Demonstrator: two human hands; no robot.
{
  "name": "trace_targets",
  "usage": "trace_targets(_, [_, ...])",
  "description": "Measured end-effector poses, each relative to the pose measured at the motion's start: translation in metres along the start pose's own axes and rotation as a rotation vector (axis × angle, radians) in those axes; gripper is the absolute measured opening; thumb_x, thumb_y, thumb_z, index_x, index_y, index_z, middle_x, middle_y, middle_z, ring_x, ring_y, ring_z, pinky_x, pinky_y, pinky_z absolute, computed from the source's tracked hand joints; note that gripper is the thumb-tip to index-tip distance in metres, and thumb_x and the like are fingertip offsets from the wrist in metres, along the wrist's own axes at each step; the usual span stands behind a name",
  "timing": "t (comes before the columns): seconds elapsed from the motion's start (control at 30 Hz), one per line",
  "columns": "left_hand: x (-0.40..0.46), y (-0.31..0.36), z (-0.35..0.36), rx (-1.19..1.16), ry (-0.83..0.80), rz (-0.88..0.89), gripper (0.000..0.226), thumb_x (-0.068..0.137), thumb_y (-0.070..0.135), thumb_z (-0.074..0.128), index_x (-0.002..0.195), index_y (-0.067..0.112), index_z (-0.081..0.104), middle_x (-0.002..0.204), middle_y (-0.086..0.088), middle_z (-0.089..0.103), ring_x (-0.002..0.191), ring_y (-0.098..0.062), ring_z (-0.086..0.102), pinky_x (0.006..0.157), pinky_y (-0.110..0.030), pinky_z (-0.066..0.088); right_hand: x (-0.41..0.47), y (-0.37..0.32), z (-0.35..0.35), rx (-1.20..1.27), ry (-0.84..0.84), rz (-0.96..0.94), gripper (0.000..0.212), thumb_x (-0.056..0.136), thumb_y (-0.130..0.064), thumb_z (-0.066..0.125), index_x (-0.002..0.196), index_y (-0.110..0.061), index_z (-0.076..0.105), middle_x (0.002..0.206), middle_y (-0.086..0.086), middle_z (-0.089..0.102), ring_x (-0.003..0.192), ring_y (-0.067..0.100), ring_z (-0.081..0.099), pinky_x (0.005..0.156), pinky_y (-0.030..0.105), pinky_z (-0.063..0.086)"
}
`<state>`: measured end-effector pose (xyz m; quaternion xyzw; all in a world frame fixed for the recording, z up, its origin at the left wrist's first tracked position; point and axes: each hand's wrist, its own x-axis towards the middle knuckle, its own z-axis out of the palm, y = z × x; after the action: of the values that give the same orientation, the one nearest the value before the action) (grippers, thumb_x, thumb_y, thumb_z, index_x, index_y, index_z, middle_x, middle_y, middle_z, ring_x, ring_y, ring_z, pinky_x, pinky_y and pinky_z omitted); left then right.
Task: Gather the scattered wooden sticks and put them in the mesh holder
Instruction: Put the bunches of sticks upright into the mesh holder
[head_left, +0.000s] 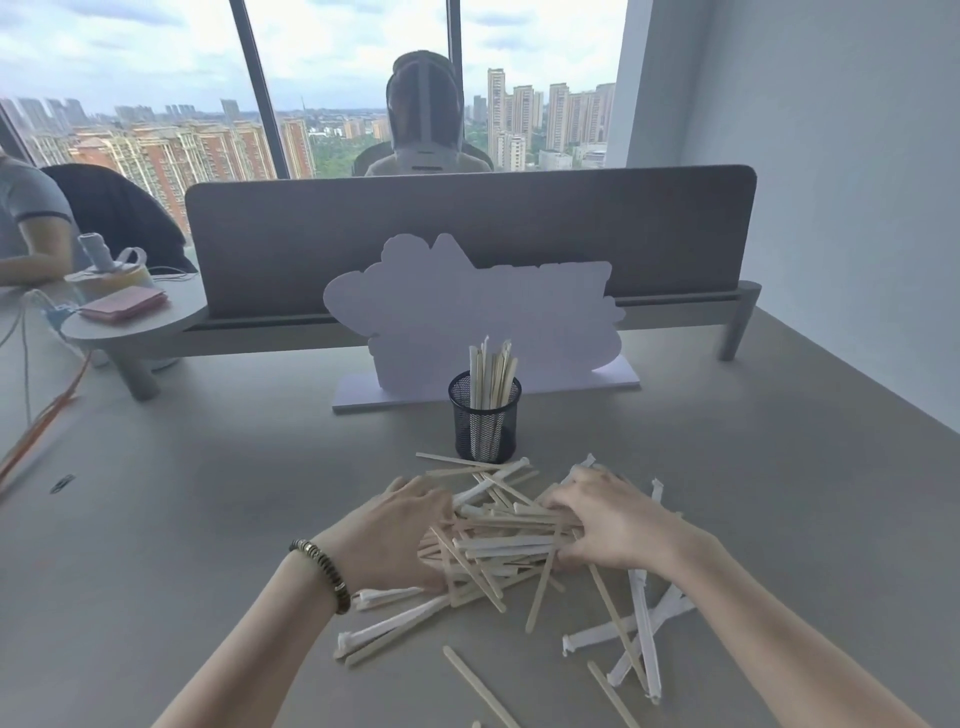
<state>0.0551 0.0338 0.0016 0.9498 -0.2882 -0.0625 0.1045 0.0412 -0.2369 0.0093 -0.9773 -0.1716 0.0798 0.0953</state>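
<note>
A heap of flat wooden sticks (506, 540), some bare and some in white paper sleeves, lies on the grey table in front of me. My left hand (395, 535) presses against the heap's left side with fingers spread. My right hand (608, 525) rests on its right side, fingers bent down among the sticks. Loose sticks (639, 639) lie scattered nearer me and to the right. Just behind the heap stands the black mesh holder (484, 421), upright, with several sticks standing in it.
A white cut-out sign (467, 312) stands behind the holder, before a grey desk divider (467, 228). A small round shelf (135, 322) at the left carries a cup and a pink booklet. A person sits beyond the divider, another at far left. Orange cables (41, 426) hang left.
</note>
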Motion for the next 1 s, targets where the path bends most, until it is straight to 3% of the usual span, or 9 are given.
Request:
trace_targets(0.1, [0.005, 0.007, 0.0, -0.011, -0.044, 0.057, 0.08, 0.071, 0.045, 0.074, 0.141, 0.024, 0.041, 0.138, 0.008, 0.048, 0.127, -0.013, 0.042, 0.104, -0.027, 0.037, 0.002, -0.001, -0.001, -0.032, 0.039, -0.032, 0.054, 0.078, -0.046, 0.073, 0.129, -0.034, 0.061, 0.116, -0.008, 0.045, 0.115, 0.014, 0.039, 0.1, 0.03, 0.033])
trace_targets(0.17, [0.008, 0.009, -0.002, -0.021, -0.076, 0.067, 0.077, 0.074, 0.038, 0.075, 0.142, 0.023, 0.043, 0.137, 0.008, 0.051, 0.126, -0.014, 0.044, 0.103, -0.027, 0.038, 0.004, -0.003, -0.003, -0.051, 0.039, -0.061, 0.048, 0.079, -0.043, 0.073, 0.124, -0.027, 0.063, 0.123, -0.008, 0.049, 0.119, 0.016, 0.041, 0.1, 0.03, 0.033])
trace_targets(0.27, [0.012, 0.008, -0.002, 0.036, -0.038, 0.076, 0.057, 0.074, 0.036, 0.072, 0.126, 0.022, 0.052, 0.122, 0.006, 0.055, 0.116, -0.016, 0.049, 0.096, -0.032, 0.043, 0.003, -0.006, -0.007, -0.057, 0.031, -0.074, 0.041, 0.085, -0.035, 0.071, 0.123, -0.022, 0.063, 0.124, -0.004, 0.056, 0.117, 0.018, 0.049, 0.097, 0.03, 0.034])
trace_targets(0.4, [0.012, 0.006, 0.001, 0.06, -0.027, 0.04, 0.051, 0.078, 0.039, 0.065, 0.127, 0.027, 0.054, 0.122, 0.008, 0.054, 0.114, -0.012, 0.05, 0.093, -0.027, 0.043, 0.003, -0.006, -0.009, -0.085, 0.025, -0.087, 0.033, 0.088, -0.023, 0.064, 0.121, -0.019, 0.063, 0.118, 0.0, 0.059, 0.112, 0.021, 0.051, 0.094, 0.032, 0.038])
trace_targets(0.57, [0.01, 0.005, 0.002, 0.078, -0.009, 0.034, 0.03, 0.081, 0.036, 0.06, 0.108, 0.024, 0.056, 0.108, 0.005, 0.061, 0.099, -0.019, 0.058, 0.077, -0.029, 0.043, 0.008, -0.003, -0.002, -0.059, 0.034, -0.103, 0.029, 0.085, -0.002, 0.049, 0.103, -0.017, 0.066, 0.106, 0.001, 0.058, 0.105, 0.022, 0.05, 0.091, 0.034, 0.041])
trace_targets(0.8, [0.006, 0.008, -0.003, 0.055, 0.073, 0.04, 0.008, 0.079, 0.021, 0.053, 0.087, 0.022, 0.049, 0.098, 0.003, 0.058, 0.095, -0.021, 0.055, 0.071, -0.026, 0.035, 0.011, 0.0, 0.0, 0.068, 0.135, -0.101, 0.032, 0.083, 0.002, 0.047, 0.104, -0.017, 0.064, 0.098, -0.001, 0.056, 0.101, 0.023, 0.053, 0.088, 0.038, 0.045])
trace_targets(0.9, [0.006, 0.004, -0.006, -0.019, 0.112, 0.042, 0.014, 0.079, 0.018, 0.054, 0.079, 0.026, 0.042, 0.089, 0.007, 0.048, 0.087, -0.019, 0.05, 0.073, -0.023, 0.033, 0.011, 0.001, -0.002, 0.12, 0.151, -0.09, 0.029, 0.084, 0.002, 0.047, 0.101, -0.016, 0.061, 0.099, 0.001, 0.062, 0.098, 0.024, 0.055, 0.085, 0.039, 0.045])
trace_targets(1.0, [0.003, 0.004, -0.009, -0.094, 0.177, -0.001, 0.023, 0.088, 0.018, 0.05, 0.072, 0.026, 0.035, 0.076, 0.011, 0.045, 0.073, -0.016, 0.042, 0.068, -0.028, 0.036, 0.011, 0.006, -0.004, 0.2, 0.165, -0.053, 0.023, 0.087, -0.002, 0.049, 0.089, -0.024, 0.054, 0.084, -0.006, 0.061, 0.082, 0.021, 0.057, 0.075, 0.038, 0.047])
